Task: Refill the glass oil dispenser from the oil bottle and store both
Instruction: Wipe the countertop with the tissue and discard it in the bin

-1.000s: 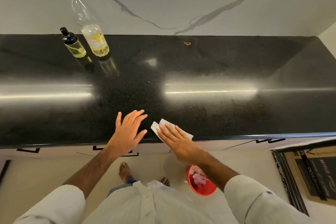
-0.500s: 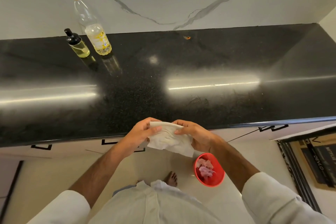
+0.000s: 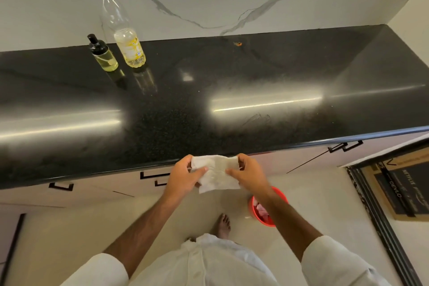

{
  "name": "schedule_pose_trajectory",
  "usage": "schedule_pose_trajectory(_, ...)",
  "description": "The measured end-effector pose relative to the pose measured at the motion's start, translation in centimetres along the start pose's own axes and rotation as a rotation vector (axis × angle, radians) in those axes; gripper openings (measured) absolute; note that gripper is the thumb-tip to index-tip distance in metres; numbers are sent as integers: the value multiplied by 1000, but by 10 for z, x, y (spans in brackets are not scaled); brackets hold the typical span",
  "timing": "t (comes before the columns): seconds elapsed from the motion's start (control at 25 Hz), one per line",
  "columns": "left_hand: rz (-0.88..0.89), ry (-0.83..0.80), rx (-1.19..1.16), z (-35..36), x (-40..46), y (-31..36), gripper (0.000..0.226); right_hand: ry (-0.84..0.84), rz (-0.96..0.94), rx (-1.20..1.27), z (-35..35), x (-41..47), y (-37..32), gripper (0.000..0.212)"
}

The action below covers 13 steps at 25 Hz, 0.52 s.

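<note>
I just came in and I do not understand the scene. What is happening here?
A person stands at a black counter and holds a white tissue between the left hand and the right hand, in front of the counter's edge. The oil bottle and the glass oil dispenser stand upright side by side, capped, at the back by the wall. Nobody touches them.

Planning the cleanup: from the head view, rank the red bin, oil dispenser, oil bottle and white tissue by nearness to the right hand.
1. white tissue, pinched in the right hand itself.
2. red bin, on the floor just below the right wrist.
3 and 4. oil dispenser and oil bottle, side by side at the counter's back left; too close to call.
</note>
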<state>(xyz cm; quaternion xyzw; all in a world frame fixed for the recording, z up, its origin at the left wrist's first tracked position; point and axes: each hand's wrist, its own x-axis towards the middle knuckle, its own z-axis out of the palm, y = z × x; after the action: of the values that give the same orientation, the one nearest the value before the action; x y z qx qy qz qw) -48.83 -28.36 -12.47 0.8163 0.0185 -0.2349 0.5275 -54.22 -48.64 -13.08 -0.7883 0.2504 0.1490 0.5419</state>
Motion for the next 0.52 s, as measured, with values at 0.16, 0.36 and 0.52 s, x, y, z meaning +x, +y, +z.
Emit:
schedule_pose_trajectory(0.16, 41, 7, 86, 6, -29, -15, 28, 52, -133, -12, 47, -38, -4, 17)
schedule_pose_trajectory(0.36, 94, -162, -25, 0, -54, -44, 16, -7, -126, 74, 78, -76, 10, 23)
schedule_pose_trajectory(0.52, 137, -344, -45, -4, -69, -51, 28, 113, -97, 81, 75, -92, 23, 19)
